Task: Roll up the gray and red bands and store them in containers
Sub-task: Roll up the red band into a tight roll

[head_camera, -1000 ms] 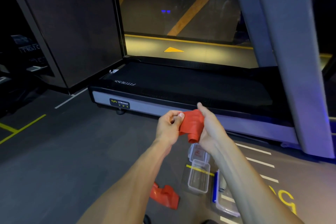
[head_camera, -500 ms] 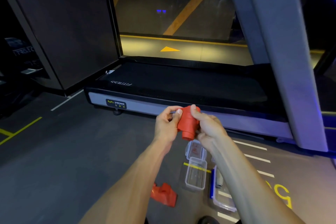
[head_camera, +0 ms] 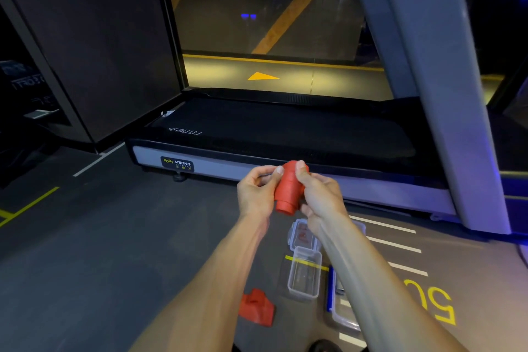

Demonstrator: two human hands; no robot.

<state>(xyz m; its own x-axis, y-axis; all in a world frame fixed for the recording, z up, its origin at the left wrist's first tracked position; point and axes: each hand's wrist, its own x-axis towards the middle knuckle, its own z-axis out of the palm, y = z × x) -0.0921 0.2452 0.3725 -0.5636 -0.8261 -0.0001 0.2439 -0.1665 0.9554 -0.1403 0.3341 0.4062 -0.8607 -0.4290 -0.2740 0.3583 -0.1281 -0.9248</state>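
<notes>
Down at the bottom of the head view, on the dark gray floor [head_camera: 85,266], a second red band [head_camera: 257,307] lies loosely crumpled, unrolled, just left of the containers. Beside it to the right stands a small clear container [head_camera: 304,274], open, with a yellow floor line running under it. Touching its far end lies a clear lid or second small tub [head_camera: 303,234] with something reddish showing through; which of the two it is cannot be told. To the right, mostly hidden behind the right forearm, sits a larger clear container [head_camera: 341,317] with a blue edge; its contents are not readable.

Above these, held in the air between both hands, is the rolled red band [head_camera: 290,190], wound into a tight stubby cylinder that points down and toward the camera, its inner layers sticking out a little at the lower end. The left hand [head_camera: 255,194] has its fingers curled, with the thumb pressed on the roll's left side. The right hand [head_camera: 320,196] wraps round the roll from the right, thumb on top near the far end and fingers curled beneath.

Beyond the hands runs a treadmill [head_camera: 285,134] with a black belt, a pale side rail bearing a "Body Strong" label [head_camera: 177,164], and a gray upright [head_camera: 434,88] rising at the right. Farther off, a glass pane shows a yellow floor arrow [head_camera: 261,76].
</notes>
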